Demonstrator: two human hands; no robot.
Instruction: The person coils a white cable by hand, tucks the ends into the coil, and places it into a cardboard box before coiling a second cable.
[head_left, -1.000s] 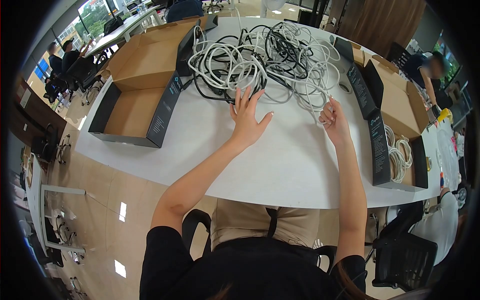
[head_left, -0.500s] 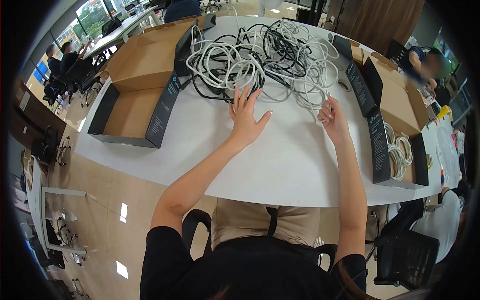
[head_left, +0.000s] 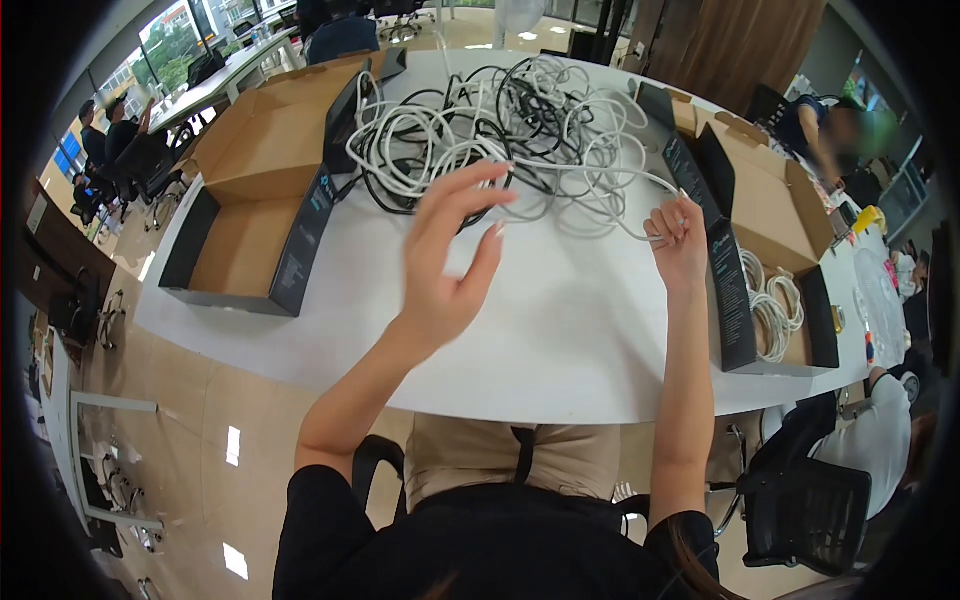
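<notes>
A tangled heap of white and black cables (head_left: 490, 135) lies at the back middle of the white table (head_left: 540, 350). My left hand (head_left: 450, 265) is raised in front of the heap with its fingers apart and nothing in them. Over the table to the right, my right hand (head_left: 680, 240) is closed on a white cable (head_left: 625, 172), which stretches from the heap to my fingers. Part of the cable is hidden inside that hand.
An open, bare cardboard box (head_left: 245, 240) stands on the left. Another open box (head_left: 738, 310) on the right holds coiled white cables (head_left: 775, 315). Other people sit at the far left, at the back, and on the right, near a black chair (head_left: 808, 505).
My left hand has lifted off the heap and come back toward me. My right hand has pulled its white cable rightward, and the cable is now stretched out from the heap.
</notes>
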